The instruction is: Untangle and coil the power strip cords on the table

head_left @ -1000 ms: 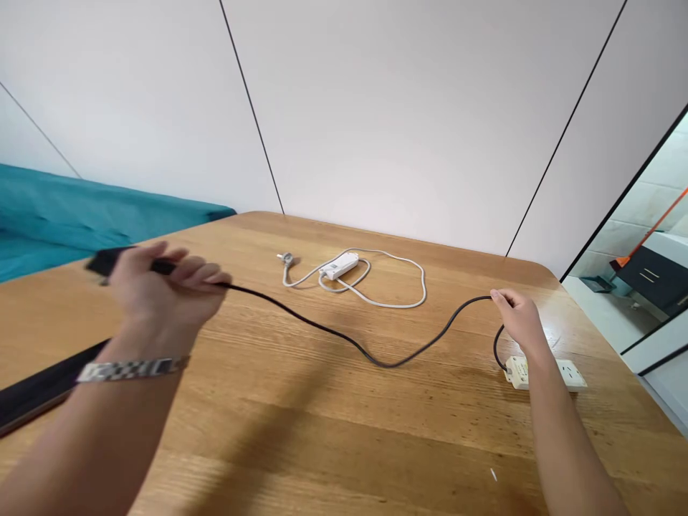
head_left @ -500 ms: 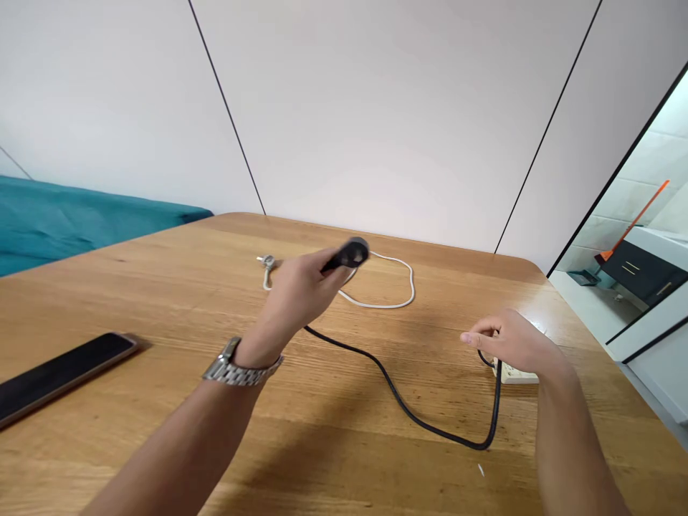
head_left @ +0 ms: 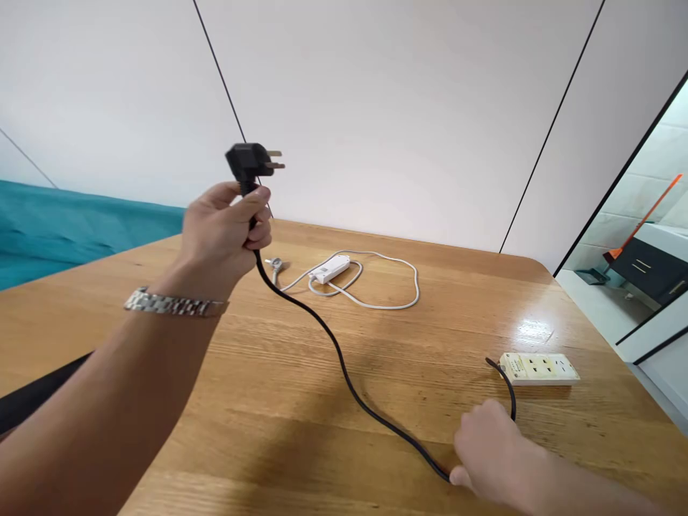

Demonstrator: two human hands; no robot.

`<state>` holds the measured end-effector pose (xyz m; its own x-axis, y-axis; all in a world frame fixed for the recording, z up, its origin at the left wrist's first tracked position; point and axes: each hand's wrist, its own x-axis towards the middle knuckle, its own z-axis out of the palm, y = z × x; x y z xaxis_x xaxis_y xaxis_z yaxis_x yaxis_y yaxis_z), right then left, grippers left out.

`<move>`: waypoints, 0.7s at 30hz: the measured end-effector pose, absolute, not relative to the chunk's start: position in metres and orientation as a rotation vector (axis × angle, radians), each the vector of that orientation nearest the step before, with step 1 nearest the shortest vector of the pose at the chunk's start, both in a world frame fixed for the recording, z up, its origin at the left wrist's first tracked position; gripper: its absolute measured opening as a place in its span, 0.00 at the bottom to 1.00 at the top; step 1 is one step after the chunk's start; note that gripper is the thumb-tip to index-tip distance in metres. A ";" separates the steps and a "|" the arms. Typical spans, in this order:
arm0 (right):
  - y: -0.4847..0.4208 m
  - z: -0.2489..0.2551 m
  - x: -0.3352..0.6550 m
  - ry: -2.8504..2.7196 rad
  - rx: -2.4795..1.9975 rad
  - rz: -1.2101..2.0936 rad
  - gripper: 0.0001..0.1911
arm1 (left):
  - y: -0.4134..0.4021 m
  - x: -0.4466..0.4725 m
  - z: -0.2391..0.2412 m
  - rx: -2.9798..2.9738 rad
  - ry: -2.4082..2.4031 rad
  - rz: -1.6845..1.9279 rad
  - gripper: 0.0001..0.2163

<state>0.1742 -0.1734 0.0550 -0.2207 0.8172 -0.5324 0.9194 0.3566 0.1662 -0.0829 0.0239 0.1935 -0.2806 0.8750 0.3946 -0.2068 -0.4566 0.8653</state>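
My left hand [head_left: 228, 226], with a metal-banded watch [head_left: 172, 304] on its wrist, is raised and closed round the neck of a black power plug [head_left: 250, 161]. The plug stands above my fingers, its metal prongs pointing right. From it a black cord [head_left: 344, 365] sags down over the wooden table to my right hand [head_left: 497, 455], which is closed on the cord low by the table; its fingers are partly hidden. Beyond that hand the cord curves up beside an off-white power strip [head_left: 540, 368] lying flat at the right.
A white power strip [head_left: 330, 269] with a looped white cord [head_left: 376, 307] and a plug [head_left: 275, 265] lies towards the back of the wooden table [head_left: 301, 401]. A dark flat device [head_left: 46, 387] is partly behind my left forearm. A white wall [head_left: 387, 122] rises behind.
My left hand has moved left and up, turning the black plug upright. My right hand has come down nearer, away from the off-white power strip, which now shows more fully.
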 end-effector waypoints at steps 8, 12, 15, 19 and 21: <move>-0.155 0.040 0.181 2.253 1.653 -1.062 0.09 | -0.001 -0.082 0.188 1.282 0.815 1.768 0.10; -0.122 0.041 0.185 2.012 2.446 -1.940 0.13 | -0.010 -0.081 0.179 1.208 0.823 1.526 0.12; -0.096 0.047 0.179 2.022 2.786 -2.383 0.22 | -0.010 -0.065 0.158 1.002 0.832 1.386 0.14; -0.078 0.043 0.163 2.660 2.818 -2.247 0.26 | -0.003 -0.026 0.128 0.752 0.718 1.242 0.16; -0.077 0.036 0.157 2.977 2.707 -1.890 0.25 | 0.000 -0.005 0.119 0.684 0.651 1.211 0.18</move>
